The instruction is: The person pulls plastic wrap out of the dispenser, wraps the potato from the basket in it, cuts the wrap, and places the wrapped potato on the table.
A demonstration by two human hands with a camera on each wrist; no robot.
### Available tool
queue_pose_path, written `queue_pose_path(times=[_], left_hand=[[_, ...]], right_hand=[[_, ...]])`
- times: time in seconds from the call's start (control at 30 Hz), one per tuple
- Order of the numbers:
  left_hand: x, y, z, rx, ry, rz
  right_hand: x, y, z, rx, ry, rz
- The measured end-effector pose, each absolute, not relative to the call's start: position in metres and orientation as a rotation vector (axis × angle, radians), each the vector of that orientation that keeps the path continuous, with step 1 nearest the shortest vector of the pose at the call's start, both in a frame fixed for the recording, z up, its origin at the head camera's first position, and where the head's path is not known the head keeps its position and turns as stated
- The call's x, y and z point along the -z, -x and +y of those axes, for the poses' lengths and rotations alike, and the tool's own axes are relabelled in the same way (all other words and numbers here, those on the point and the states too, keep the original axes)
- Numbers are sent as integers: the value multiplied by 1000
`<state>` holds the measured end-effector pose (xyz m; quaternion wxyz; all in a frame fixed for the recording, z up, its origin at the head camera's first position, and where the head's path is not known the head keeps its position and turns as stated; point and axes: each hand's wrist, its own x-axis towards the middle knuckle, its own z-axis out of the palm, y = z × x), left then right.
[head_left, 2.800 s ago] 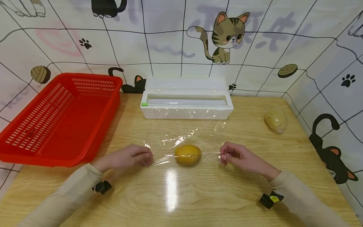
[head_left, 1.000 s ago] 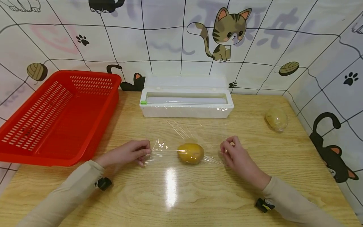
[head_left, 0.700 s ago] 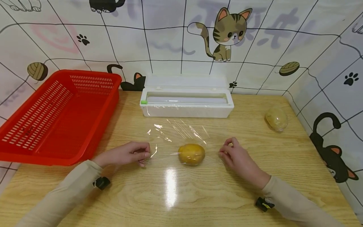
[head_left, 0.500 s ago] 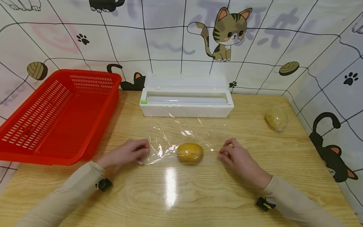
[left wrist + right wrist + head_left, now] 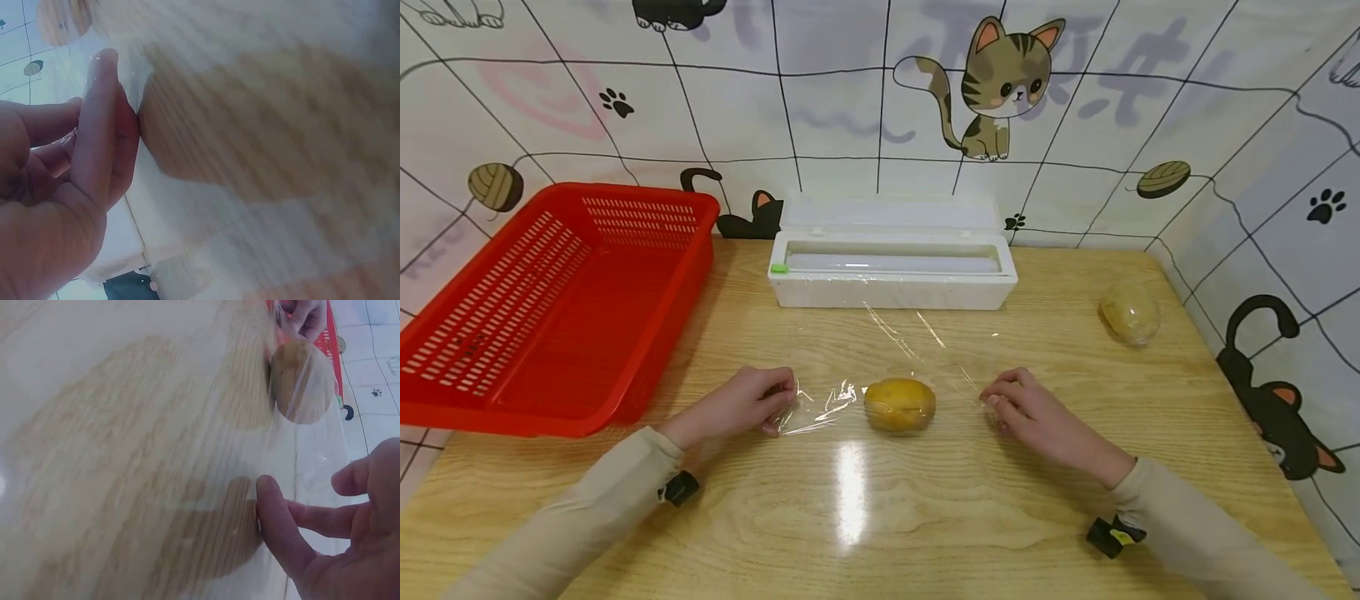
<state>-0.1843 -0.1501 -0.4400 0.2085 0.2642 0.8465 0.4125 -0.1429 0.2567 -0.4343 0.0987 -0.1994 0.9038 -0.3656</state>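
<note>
A clear sheet of plastic wrap [image 5: 895,337] runs from the white dispenser box [image 5: 891,292] toward the person, its edges hard to make out. A yellow-brown potato [image 5: 900,405] lies on the table between the hands, with glints of film across it; streaks of film cross the potato [image 5: 303,381] in the right wrist view too. The left hand [image 5: 745,400] pinches the wrap's near left corner between thumb and fingers. At the near right corner the right hand [image 5: 1037,412] holds the wrap with its fingertips, and a taut crease leads to them.
A red plastic basket [image 5: 625,367] stands at the left. Toward the back right lies a second, paler potato [image 5: 1130,313], covered in shiny film. The dispenser's lid [image 5: 891,212] is raised, and a roll [image 5: 891,263] shows inside. A cat-print backdrop [image 5: 835,117] encloses the table.
Creases in the wrap have shifted, with one now running taut to the right hand. The right hand's fingers have changed their hold slightly. The potato has shifted slightly back and forth.
</note>
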Motion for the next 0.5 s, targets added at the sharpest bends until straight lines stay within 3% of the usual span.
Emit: queue_pose_path(times=[0.5], left_hand=[[441, 186, -150, -1111, -750, 2360]], right_hand=[[434, 147, 257, 1194, 466, 2547]])
